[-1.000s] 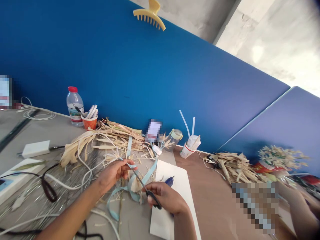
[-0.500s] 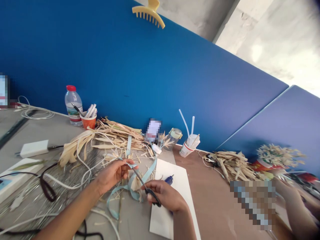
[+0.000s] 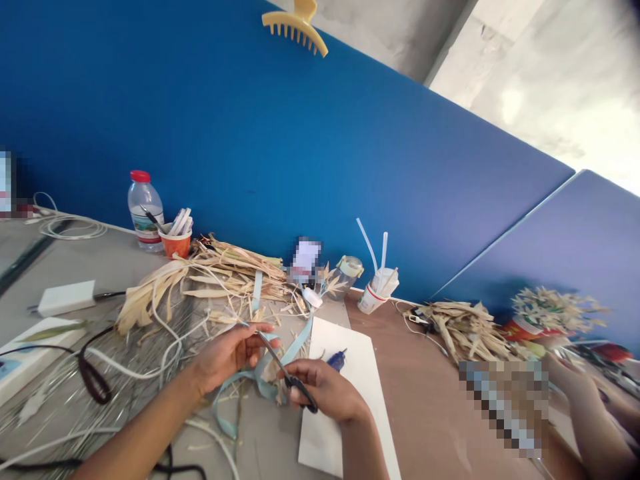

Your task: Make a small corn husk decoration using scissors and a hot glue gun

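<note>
Right hand gripping scissors; left hand, left of white board, pinching ribbon. Hands barely shifted; ribbon seemingly uncut.

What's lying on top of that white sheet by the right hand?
A pointed blue object shows on the white sheet. The right hand, holding scissors, covers part of the sheet; anything beneath is hidden.

Behind the white sheet, a phone is blurred; beside the sheet, the right hand partly hides the scissors.
</note>
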Action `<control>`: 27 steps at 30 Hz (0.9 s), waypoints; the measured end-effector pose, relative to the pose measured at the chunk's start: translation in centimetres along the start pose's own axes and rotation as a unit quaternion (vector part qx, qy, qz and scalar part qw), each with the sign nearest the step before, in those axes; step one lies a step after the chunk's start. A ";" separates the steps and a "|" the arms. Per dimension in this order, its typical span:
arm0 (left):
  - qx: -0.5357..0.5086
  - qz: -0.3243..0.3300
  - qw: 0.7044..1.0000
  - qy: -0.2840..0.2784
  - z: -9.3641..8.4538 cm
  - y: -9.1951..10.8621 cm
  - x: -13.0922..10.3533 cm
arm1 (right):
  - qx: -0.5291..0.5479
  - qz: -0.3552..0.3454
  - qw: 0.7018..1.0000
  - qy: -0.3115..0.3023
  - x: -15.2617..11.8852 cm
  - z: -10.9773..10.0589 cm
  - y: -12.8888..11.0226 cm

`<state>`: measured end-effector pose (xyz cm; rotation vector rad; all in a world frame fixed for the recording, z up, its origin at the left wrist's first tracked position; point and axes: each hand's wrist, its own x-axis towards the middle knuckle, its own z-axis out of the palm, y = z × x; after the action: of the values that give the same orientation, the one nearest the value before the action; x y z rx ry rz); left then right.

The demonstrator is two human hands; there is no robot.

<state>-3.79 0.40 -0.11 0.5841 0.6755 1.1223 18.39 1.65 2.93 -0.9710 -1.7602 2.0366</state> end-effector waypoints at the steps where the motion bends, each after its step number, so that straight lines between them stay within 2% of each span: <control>1: -0.008 0.010 1.000 0.004 0.0 0.1 0.0 | 0.000 0.001 1.000 -0.003 0.0 0.0 0.1; 6: -0.035 0.049 0.998 0.029 0.1 0.7 0.0 | -0.012 0.012 1.000 0.002 -0.1 -0.3 0.4; 16: -0.047 0.037 0.998 0.006 -0.3 0.7 0.0 | 0.010 0.009 1.000 0.022 -0.4 -0.2 0.0; 27: -0.048 0.021 0.999 -0.013 0.3 0.8 -0.2 | 0.035 0.004 0.999 0.024 -0.2 -0.3 0.1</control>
<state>-4.10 0.46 0.69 0.5317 0.5868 1.1771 18.74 1.72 2.83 -0.9989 -1.6505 2.0475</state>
